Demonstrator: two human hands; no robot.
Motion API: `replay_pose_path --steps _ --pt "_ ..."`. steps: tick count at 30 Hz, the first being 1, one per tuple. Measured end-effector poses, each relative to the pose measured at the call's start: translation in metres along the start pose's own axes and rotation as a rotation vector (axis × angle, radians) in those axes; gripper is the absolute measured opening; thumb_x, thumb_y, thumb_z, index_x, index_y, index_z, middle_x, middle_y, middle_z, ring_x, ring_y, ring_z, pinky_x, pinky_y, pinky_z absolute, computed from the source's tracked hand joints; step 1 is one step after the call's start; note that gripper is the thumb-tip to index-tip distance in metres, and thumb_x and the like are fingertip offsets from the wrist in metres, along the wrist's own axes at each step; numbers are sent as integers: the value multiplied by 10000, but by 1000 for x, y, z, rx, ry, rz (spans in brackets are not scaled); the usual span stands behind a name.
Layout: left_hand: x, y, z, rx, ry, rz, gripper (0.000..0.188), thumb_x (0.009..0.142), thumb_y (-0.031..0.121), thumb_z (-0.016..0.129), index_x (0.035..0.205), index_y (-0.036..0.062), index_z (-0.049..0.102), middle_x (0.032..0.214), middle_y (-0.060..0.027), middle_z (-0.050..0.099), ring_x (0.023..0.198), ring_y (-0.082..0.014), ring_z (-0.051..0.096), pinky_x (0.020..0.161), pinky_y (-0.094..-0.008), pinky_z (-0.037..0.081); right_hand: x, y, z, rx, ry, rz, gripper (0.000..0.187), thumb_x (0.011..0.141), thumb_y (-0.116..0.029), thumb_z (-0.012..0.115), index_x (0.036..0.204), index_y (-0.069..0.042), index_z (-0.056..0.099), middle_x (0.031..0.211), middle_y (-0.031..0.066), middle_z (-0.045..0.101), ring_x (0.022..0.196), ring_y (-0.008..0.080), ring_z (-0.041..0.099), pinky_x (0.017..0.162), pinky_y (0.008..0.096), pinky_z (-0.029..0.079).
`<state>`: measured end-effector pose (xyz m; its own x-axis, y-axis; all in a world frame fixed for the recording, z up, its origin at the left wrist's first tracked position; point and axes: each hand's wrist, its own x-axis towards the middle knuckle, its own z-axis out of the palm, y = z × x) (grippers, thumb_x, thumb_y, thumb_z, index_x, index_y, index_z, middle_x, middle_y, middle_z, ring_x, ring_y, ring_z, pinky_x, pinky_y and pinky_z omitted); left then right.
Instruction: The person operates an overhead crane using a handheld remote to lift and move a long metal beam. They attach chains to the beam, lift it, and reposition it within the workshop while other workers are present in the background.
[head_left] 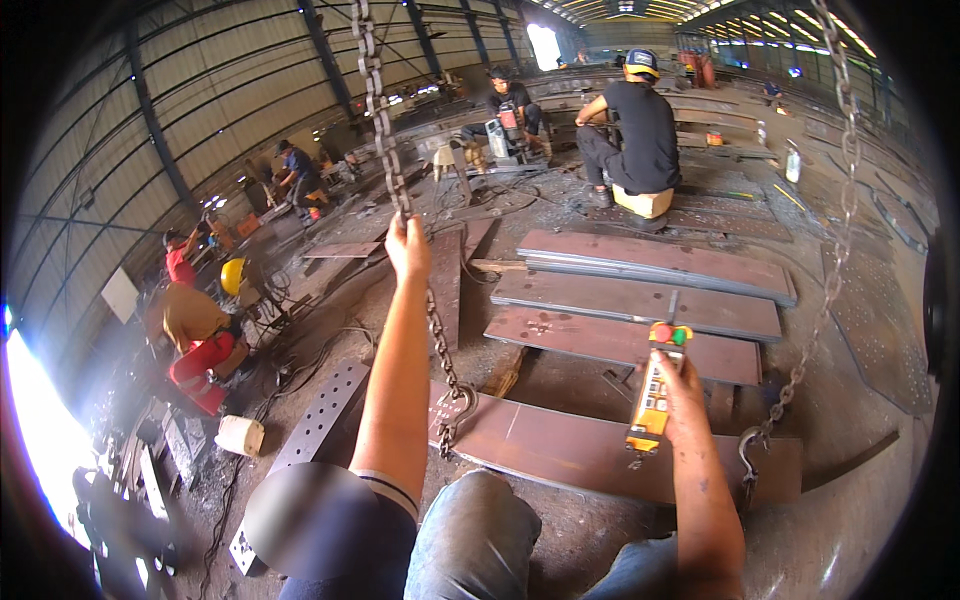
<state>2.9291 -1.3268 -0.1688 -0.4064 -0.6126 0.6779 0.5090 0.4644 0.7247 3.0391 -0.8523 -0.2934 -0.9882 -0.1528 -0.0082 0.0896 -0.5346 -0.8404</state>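
Observation:
My left hand [408,245], raised in front of me, is closed round a hanging steel chain [377,100]. Below the hand the chain runs down to a hook [460,402] at the left end of a long flat steel plate [560,440]. In my right hand [683,395] is a yellow crane remote control [650,400] with a red and a green button on top. A second chain [835,250] hangs to the right, its hook [748,450] beside the plate's right end. Whether the hooks grip the plate I cannot tell.
Stacked steel plates [640,295] lie just ahead. A perforated steel beam [318,415] is at left. One person [640,130] sits on a block ahead; another person [512,110] works beyond. More people work at left, near a yellow helmet [233,276]. Cables [290,375] cross the floor.

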Motion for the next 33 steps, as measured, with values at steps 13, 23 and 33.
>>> replay_pose_path --steps 13,23,33 --pt "-8 14 -12 -13 74 115 155 978 186 603 851 104 568 645 78 421 571 -37 363 511 -249 284 7 -81 -72 -53 303 -528 379 954 -271 673 1278 -98 578 1113 73 709 765 102 632 659 264 523" --pt "-14 25 -15 -66 -1 -98 118 963 163 620 900 64 604 729 66 477 676 -64 401 611 -266 355 -13 -127 -158 -379 882 -1072 380 946 -220 684 1260 -26 589 1092 65 636 966 140 601 877 303 473" --pt "12 -12 -5 48 -9 -107 139 1005 190 558 945 85 625 707 48 489 609 -68 436 520 -260 347 5 -111 -205 -70 529 -634 327 880 -339 697 1057 -85 591 841 54 608 680 215 671 603 360 577"
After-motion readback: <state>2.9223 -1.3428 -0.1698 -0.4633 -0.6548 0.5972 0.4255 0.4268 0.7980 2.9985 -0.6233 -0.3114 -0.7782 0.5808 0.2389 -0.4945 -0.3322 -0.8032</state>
